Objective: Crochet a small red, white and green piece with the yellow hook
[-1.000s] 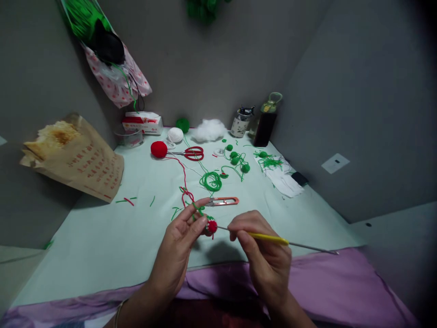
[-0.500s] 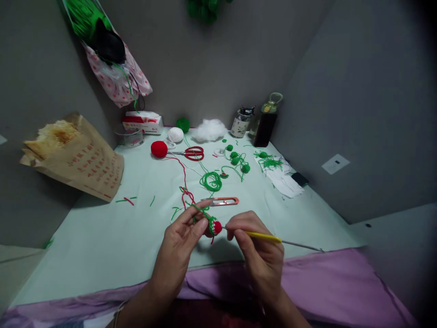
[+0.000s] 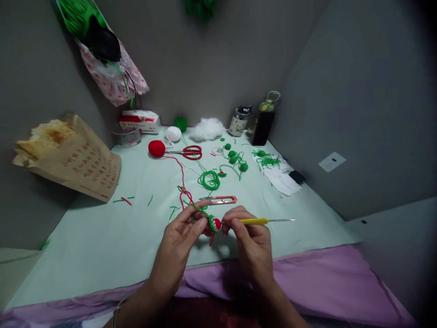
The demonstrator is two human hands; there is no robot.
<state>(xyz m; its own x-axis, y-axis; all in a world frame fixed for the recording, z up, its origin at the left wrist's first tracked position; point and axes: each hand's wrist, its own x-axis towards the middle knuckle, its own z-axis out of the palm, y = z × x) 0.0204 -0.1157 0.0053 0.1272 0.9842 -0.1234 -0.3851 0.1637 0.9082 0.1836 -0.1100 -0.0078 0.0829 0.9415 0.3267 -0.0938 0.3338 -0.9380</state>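
Two hands at the surface's (image 3: 102, 237) near edge: left hand (image 3: 179, 243) fingers pinch the red-green crochet piece (image 3: 215, 224); right hand (image 3: 251, 246) fingers grip the yellow-handled hook (image 3: 254, 221), now levelled and drawn closer in.

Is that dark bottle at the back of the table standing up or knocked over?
Upright. The dark bottle with the green loop lid stands on its base in the table's far corner, lid on top, beside a small jar.

1. Our left hand (image 3: 177, 237) is raised with the palm turned toward us, thumb and fingertips pinched together at its upper right
2. Our right hand (image 3: 251, 241) shows its back, fingers curled in a pen-like pinch, apparently closed
3. Both forearms rise from the lower edge, converging
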